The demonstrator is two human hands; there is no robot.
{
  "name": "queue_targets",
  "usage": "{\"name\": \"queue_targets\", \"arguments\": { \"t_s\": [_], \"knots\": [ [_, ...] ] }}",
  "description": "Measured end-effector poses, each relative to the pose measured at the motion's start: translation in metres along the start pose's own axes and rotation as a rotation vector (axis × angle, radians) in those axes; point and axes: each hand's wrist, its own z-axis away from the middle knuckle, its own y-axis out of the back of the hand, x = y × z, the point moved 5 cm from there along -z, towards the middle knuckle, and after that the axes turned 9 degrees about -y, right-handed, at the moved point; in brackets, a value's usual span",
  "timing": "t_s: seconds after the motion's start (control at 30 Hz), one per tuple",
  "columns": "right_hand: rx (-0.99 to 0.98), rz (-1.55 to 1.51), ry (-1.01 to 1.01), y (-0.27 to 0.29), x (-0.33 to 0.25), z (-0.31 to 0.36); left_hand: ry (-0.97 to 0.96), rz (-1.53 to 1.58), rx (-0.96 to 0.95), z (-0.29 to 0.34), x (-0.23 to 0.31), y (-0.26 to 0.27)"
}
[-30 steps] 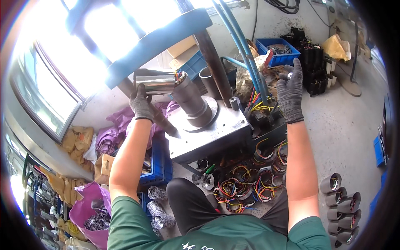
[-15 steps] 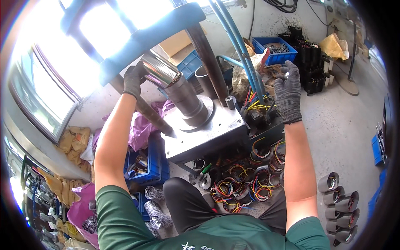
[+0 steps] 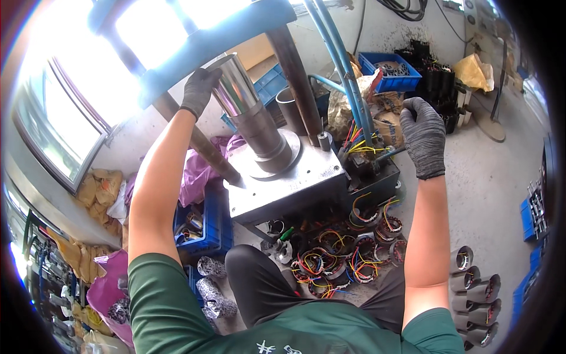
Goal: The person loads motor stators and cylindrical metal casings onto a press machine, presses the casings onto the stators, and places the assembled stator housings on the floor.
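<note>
My left hand [image 3: 200, 93], in a dark grey glove, grips the upper left side of a shiny metal cylinder [image 3: 237, 88]. That cylinder stands on a dull grey housing [image 3: 259, 131], which rests on a round plate on the press table [image 3: 277, 192]. The press's blue crossbeam [image 3: 206, 50] is just above the cylinder's top. Over on the right, my gloved right hand [image 3: 423, 137] is closed, with its fingers curled in. A dark lever [image 3: 390, 154] runs up to its palm side, where its end is hidden by the glove.
Steel columns [image 3: 295, 82] flank the cylinder. Wound stators with coloured wires [image 3: 336, 259] lie on the floor before the press, and grey housings [image 3: 477, 292] stand at right. Blue crates are at left [image 3: 203, 227] and far back [image 3: 389, 82]. Blue hoses [image 3: 348, 71] rise beside the press.
My right hand has moved right and slightly down, its fingers curling in. My left hand has shifted to the cylinder's upper edge, and the cylinder sits a little to the right in view.
</note>
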Motion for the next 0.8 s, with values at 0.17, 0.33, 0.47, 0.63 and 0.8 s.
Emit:
{"name": "queue_targets", "arguments": {
  "t_s": [0.17, 0.33, 0.47, 0.63, 0.8],
  "knots": [
    [-0.030, -0.040, -0.026, 0.003, -0.002, 0.001, 0.021, 0.042, -0.026, -0.001, -0.009, -0.004],
    [-0.057, -0.103, -0.029, 0.006, -0.001, 0.001, 0.012, 0.135, 0.026, -0.004, -0.009, -0.005],
    [-0.077, -0.114, -0.040, 0.004, 0.002, -0.001, 0.008, 0.154, 0.036, 0.000, -0.009, -0.009],
    [-0.072, -0.094, -0.019, 0.002, 0.001, 0.001, -0.017, 0.162, 0.041, -0.006, -0.017, -0.008],
    [-0.123, -0.133, -0.006, 0.005, 0.003, 0.003, -0.049, 0.234, 0.121, 0.008, -0.027, -0.012]
  ]
}}
